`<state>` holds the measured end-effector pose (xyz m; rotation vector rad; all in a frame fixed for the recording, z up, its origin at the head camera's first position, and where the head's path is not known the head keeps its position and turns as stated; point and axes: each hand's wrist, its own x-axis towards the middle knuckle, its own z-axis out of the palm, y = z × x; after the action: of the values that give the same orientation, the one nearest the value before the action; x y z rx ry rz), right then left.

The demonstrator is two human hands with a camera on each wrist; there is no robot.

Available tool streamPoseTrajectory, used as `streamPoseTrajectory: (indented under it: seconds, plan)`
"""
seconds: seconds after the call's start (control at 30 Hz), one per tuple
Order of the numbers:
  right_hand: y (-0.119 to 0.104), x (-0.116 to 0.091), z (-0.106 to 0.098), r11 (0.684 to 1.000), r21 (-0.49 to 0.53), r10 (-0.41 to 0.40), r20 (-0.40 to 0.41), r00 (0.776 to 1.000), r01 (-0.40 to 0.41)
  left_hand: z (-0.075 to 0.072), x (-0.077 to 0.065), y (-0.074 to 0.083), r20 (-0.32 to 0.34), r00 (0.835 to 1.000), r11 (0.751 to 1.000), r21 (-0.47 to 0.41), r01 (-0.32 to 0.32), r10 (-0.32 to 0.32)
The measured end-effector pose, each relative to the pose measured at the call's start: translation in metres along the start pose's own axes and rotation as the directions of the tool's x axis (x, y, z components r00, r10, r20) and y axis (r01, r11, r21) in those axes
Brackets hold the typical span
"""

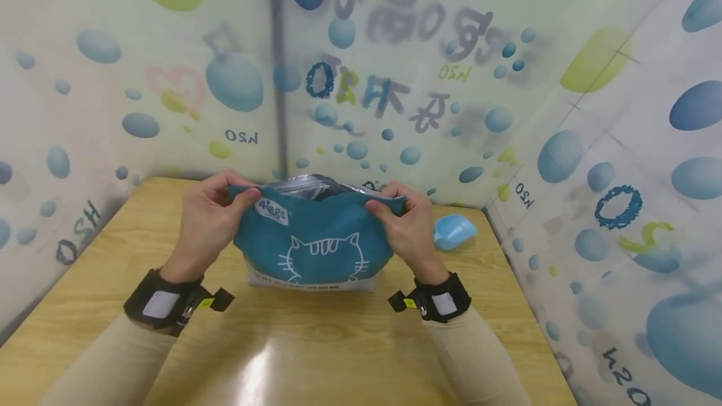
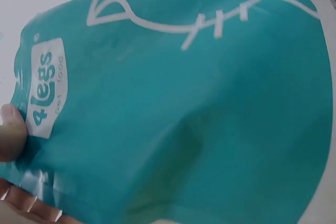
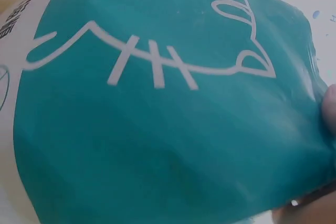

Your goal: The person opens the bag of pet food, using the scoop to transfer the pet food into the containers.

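Observation:
A teal pet food bag with a white cat outline and a "4Legs" label stands on the wooden table, its silvery inner lining showing at the parted top. My left hand pinches the top left corner, thumb on the front. At the top right corner my right hand pinches the edge the same way. Both wrist views are mostly filled by the bag's front; the left thumb shows at the left edge of its view, the right thumb at the right edge of the other. The bag's contents are hidden.
A light blue scoop lies on the table to the right of the bag, partly behind my right hand. Walls printed with blue and green drops rise behind the table and along its sides.

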<state>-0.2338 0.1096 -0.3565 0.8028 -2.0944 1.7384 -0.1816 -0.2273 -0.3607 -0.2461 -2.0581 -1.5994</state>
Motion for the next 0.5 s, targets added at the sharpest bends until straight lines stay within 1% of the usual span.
streamPoseTrajectory:
  seconds: [0.07, 0.17, 0.27, 0.37, 0.43, 0.5]
  plan:
    - [0.000, 0.001, -0.002, 1.000, 0.005, 0.030, 0.019, 0.999, -0.030, 0.000, 0.001, 0.001, -0.008, 1.000, 1.000, -0.008, -0.013, 0.013]
    - [-0.003, 0.002, -0.006, 0.996, 0.005, 0.085, 0.064, 0.994, -0.085, -0.001, 0.001, 0.003, 0.004, 0.999, 0.999, 0.013, -0.042, 0.042]
    - [-0.008, 0.004, -0.007, 0.993, -0.019, 0.114, 0.106, 0.988, -0.113, -0.004, 0.001, 0.006, 0.056, 0.996, 0.996, 0.042, -0.078, 0.076]
    - [-0.012, 0.007, -0.004, 0.994, -0.050, 0.108, 0.119, 0.987, -0.102, -0.008, 0.003, 0.012, 0.127, 0.988, 0.992, 0.081, -0.101, 0.090]
    - [-0.014, 0.008, -0.001, 0.995, -0.064, 0.089, 0.107, 0.990, -0.082, -0.010, 0.003, 0.016, 0.166, 0.983, 0.985, 0.140, -0.104, 0.080]
    - [-0.015, 0.008, 0.002, 0.996, -0.068, 0.059, 0.090, 0.994, -0.053, -0.009, 0.005, 0.020, 0.189, 0.980, 0.973, 0.204, -0.105, 0.066]
